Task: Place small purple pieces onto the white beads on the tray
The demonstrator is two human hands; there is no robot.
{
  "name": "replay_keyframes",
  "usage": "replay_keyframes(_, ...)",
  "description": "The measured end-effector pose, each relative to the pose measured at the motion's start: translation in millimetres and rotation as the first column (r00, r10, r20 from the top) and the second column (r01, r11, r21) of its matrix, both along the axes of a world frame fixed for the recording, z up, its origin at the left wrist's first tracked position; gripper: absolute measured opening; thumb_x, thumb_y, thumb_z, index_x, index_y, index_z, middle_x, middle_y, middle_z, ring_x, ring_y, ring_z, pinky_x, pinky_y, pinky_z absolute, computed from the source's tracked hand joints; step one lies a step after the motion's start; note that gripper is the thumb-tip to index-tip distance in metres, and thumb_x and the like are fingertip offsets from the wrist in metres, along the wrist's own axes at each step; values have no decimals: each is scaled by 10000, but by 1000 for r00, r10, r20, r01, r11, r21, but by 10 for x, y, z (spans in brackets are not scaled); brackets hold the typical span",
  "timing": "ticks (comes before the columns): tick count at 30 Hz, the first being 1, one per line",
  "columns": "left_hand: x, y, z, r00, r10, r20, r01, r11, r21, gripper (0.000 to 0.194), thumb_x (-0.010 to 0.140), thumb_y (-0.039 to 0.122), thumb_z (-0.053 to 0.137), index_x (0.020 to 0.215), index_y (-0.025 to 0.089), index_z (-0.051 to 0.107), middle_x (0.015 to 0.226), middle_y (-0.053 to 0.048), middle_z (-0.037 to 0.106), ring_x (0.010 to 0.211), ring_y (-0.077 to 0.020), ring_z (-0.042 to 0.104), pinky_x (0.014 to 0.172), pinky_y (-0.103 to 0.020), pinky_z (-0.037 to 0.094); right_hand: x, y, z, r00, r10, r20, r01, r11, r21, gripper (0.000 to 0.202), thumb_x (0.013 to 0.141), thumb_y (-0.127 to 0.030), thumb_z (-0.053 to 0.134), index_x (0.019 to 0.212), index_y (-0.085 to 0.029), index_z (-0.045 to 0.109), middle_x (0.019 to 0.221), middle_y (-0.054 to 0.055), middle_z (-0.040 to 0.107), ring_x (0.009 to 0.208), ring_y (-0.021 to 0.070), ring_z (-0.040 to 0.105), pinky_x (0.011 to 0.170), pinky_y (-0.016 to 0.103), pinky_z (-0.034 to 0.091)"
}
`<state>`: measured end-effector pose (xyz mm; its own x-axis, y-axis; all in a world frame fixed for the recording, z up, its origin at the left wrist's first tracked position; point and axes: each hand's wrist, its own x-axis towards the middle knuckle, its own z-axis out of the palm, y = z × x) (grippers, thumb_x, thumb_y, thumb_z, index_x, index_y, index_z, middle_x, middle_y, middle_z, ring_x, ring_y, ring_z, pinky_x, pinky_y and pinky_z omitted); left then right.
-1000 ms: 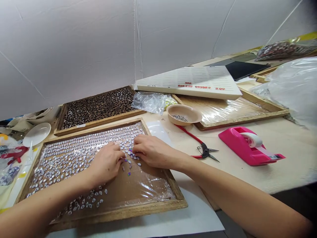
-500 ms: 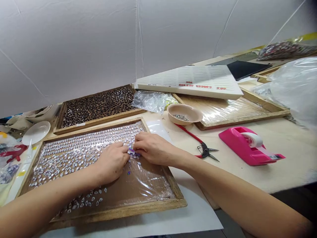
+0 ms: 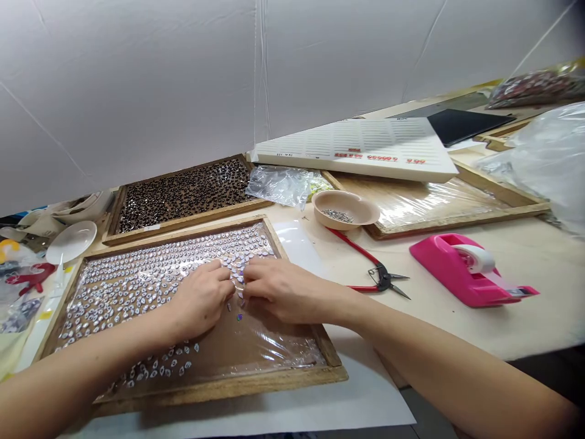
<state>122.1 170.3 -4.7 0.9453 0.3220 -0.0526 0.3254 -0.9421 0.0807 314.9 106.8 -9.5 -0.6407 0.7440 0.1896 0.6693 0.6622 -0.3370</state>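
A wooden-framed tray [image 3: 219, 390] lined with clear film lies in front of me, with many small pale rhinestones [image 3: 137, 292] in rows across its far and left parts. My left hand [image 3: 205, 299] rests over the middle of the tray, fingers curled together at the loose stones. Close beside it, my right hand [image 3: 269, 289] has its fingers pinched down among the same stones, some of them purple. Whatever either set of fingertips holds is hidden or too small to make out. One purple stone [image 3: 239, 317] lies alone just below the hands.
Behind stands a second tray [image 3: 183, 192] of dark stones. To the right are a bowl [image 3: 345, 207] of small metal pieces, red-handled pliers [image 3: 381, 277], a pink tape dispenser [image 3: 466, 271], a film-covered frame [image 3: 411, 204] and a white board [image 3: 356, 143]. A white dish [image 3: 72, 242] sits left.
My right hand has shifted slightly down and nearer me, uncovering more loose stones above it. The left hand stays nearly in place. The whole view has moved a little.
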Motion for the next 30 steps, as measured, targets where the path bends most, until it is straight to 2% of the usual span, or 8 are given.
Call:
replay_keyframes(4, -74, -42, 13, 1000, 22, 9, -22, 999, -39, 247, 872, 163, 426, 710, 167, 612, 747, -41, 581, 753, -178, 447, 704, -318, 369, -121, -85, -14, 991, 121, 57, -123, 992, 40, 167, 873, -157, 521, 730, -164, 608, 811, 25, 570, 765, 149, 441, 660, 286, 322)
replay_keyframes(10, -190, -114, -26, 995, 76, 65, -70, 994, -83, 229, 861, 135, 426, 732, 162, 614, 777, -44, 584, 772, -176, 452, 696, -308, 370, -224, -144, -59, 972, 120, 203, -153, 977, 151, 231, 939, -181, 429, 793, -129, 600, 835, 46, 558, 768, 168, 425, 654, 315, 321)
replay_keyframes(16, -184, -166, -94, 995, 46, 86, -34, 990, -134, 214, 853, 135, 447, 702, 158, 597, 762, -36, 588, 752, -167, 462, 694, -301, 369, -275, -196, -89, 972, 110, 208, -149, 972, 183, 199, 939, -164, 406, 831, -130, 570, 858, 54, 550, 784, 180, 425, 655, 318, 314)
replay_keyframes(19, -183, -165, -55, 993, 92, 70, -82, 987, -142, 208, 845, 145, 456, 690, 157, 594, 753, -39, 586, 756, -172, 472, 700, -306, 369, -261, -196, -68, 976, 122, 182, -151, 976, 155, 221, 938, -158, 397, 785, -142, 556, 821, 51, 541, 754, 171, 405, 642, 312, 301)
replay_keyframes(21, -193, -154, -7, 987, 155, 34, -147, 976, -163, 192, 830, 149, 476, 689, 165, 605, 733, -35, 581, 755, -175, 484, 698, -310, 368, -237, -178, -60, 983, 110, 150, -130, 983, 133, 230, 932, -152, 396, 760, -146, 550, 776, 44, 529, 716, 162, 382, 627, 305, 288)
replay_keyframes(24, -207, -146, 50, 975, 220, -34, -222, 961, -163, 166, 801, 144, 504, 683, 179, 616, 710, -29, 577, 737, -179, 494, 676, -311, 362, -210, -128, -69, 993, 16, 114, -30, 992, 124, 210, 903, -121, 409, 741, -149, 540, 739, 40, 513, 693, 160, 360, 615, 299, 268)
replay_keyframes(27, -203, -163, 52, 974, 220, -53, -225, 970, -95, 161, 794, 134, 504, 674, 181, 601, 706, -28, 572, 722, -181, 489, 669, -315, 363, -234, -77, -89, 994, -63, 89, 50, 989, 141, 220, 902, -129, 399, 733, -150, 537, 734, 43, 512, 686, 162, 360, 613, 299, 262)
replay_keyframes(30, -189, -191, 14, 980, 195, -28, -195, 981, -11, 187, 809, 136, 493, 641, 173, 566, 701, -29, 558, 711, -179, 472, 677, -318, 368, -303, -48, -103, 993, -76, 90, 61, 986, 158, 254, 919, -145, 381, 731, -144, 551, 714, 45, 515, 676, 165, 365, 610, 303, 261)
